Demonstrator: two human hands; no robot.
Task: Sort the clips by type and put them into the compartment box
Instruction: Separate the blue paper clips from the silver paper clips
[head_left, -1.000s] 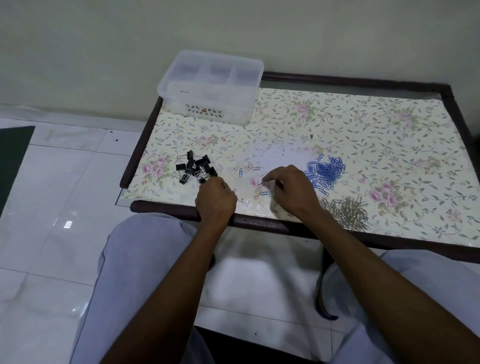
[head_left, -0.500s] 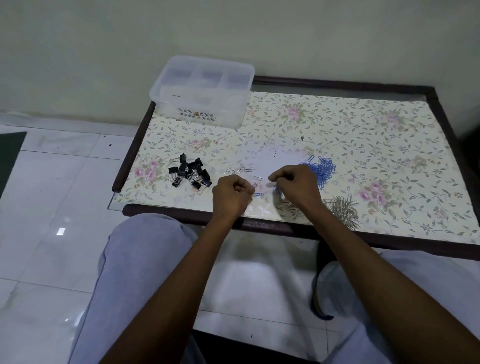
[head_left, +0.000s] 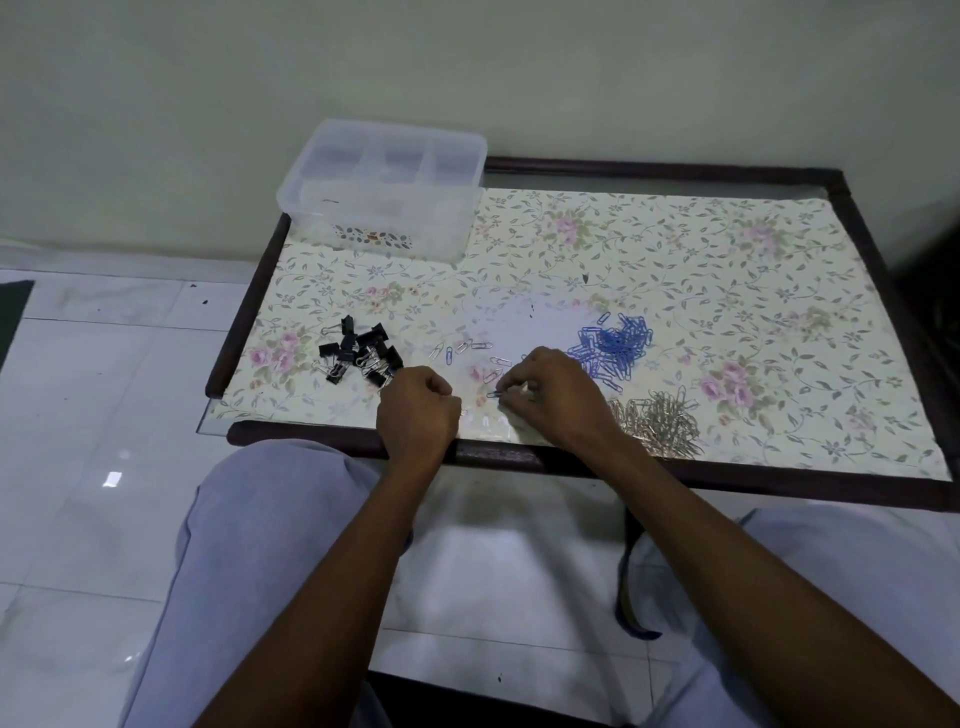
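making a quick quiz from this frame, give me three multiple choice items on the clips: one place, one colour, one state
1. Where is the compartment box?
A far left corner of the table
B near right corner
C on the floor
2. What colour is the binder clip pile?
A blue
B black
C red
3. What is the right hand doing?
A lying flat
B pinching a small blue clip
C lifting the box

A: it sits at the far left corner.
B: the clips are black.
B: its fingertips meet on the clip.

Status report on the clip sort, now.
Left hand fisted at table edge; right hand pinching a blue paper clip. Three piles sorted; compartment box still closed. Nothing in the way.
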